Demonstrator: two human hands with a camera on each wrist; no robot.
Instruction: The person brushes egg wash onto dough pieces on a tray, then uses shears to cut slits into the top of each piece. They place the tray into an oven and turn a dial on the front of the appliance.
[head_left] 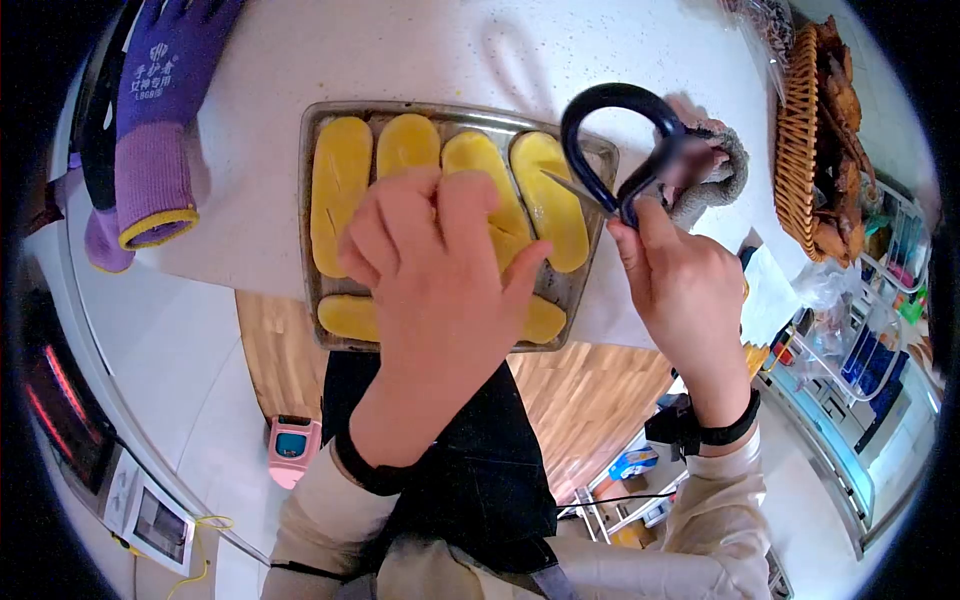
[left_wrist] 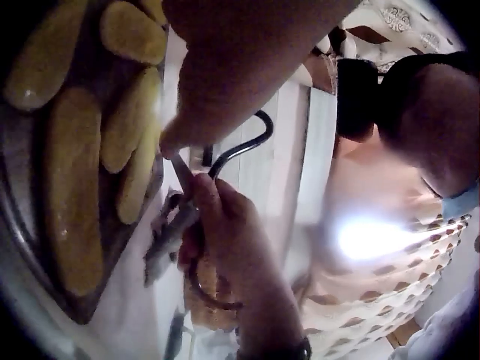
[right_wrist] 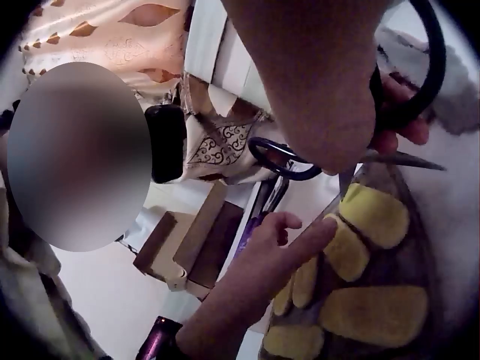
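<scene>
A metal baking tray (head_left: pixel 460 108) holds several long, oval yellow dough pieces. My right hand (head_left: pixel 690 285) grips black-handled scissors (head_left: pixel 568 135) at the tray's right side. Their blades stand apart in the right wrist view, and one blade (head_left: pixel 575 188) overlaps the rightmost dough piece (head_left: pixel 560 225). Over the middle pieces is my left hand (head_left: pixel 440 260), thumb stretched out and fingers a little bent, partly hiding them. Its fingertips come right at the end of a dough piece (right_wrist: pixel 346 251) in the right wrist view. A thin slit marks the leftmost piece (head_left: pixel 341 215).
Behind the scissors lies a grey cloth (head_left: pixel 735 170). A wicker basket (head_left: pixel 797 150) stands at the far right of the white table (head_left: pixel 400 50). Purple gloves (head_left: pixel 160 130) lie at the left. An opened cardboard box (right_wrist: pixel 202 240) shows in the right wrist view.
</scene>
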